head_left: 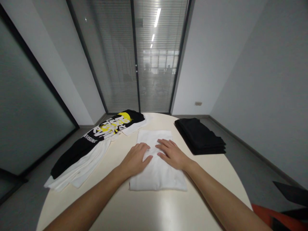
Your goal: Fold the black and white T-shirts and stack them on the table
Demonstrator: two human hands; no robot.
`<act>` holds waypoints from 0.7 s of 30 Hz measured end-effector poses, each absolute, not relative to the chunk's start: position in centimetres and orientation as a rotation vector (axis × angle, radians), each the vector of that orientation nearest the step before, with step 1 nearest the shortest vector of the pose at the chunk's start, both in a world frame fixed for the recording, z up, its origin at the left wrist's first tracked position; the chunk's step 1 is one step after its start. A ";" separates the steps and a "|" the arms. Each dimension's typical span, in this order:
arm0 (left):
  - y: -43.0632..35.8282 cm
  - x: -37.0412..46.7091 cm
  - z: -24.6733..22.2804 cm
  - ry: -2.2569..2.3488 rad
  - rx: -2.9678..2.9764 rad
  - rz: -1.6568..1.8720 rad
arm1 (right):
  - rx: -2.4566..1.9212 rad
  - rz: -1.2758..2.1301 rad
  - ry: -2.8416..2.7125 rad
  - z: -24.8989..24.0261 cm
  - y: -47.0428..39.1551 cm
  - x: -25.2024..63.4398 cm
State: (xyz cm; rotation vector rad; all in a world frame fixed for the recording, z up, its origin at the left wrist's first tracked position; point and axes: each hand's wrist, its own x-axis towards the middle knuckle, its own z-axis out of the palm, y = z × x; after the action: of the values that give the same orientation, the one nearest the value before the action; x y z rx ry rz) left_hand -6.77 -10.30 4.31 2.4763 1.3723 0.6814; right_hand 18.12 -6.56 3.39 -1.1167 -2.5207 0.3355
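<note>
A white garment (157, 178), folded into a flat rectangle, lies in the middle of the round table. My left hand (137, 158) rests on its left side, fingers stretched and thumb apart. On the right side of the cloth lies my right hand (172, 154), palm down with the fingers spread. Neither hand grips the cloth; both press flat on it. Whether it is a T-shirt I cannot tell from this fold.
At the table's left edge lies a black T-shirt (74, 155) with a yellow and white print, on top of white garments (96, 160). A stack of folded black garments (198, 136) sits at the right. The cream table (154, 211) has a rounded edge. Something red (271, 218) shows at lower right.
</note>
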 end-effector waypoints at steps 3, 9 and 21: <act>-12.7 -8.2 5.7 0.965 2.463 0.484 | -1.146 0.325 -2.485 4.7 -7.0 19.2; -14.7 -10.6 6.7 1.001 2.366 0.350 | -1.449 1.120 -2.535 8.3 -8.9 22.1; -14.2 -12.1 7.2 0.993 2.266 0.292 | -1.385 1.588 -2.497 7.8 -11.4 23.5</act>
State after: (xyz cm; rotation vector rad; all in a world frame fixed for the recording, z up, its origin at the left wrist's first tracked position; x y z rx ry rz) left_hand -12.12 -14.21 7.21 2.2661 0.9929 0.2923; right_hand 23.51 -11.40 7.75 -1.3846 -2.4974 1.5878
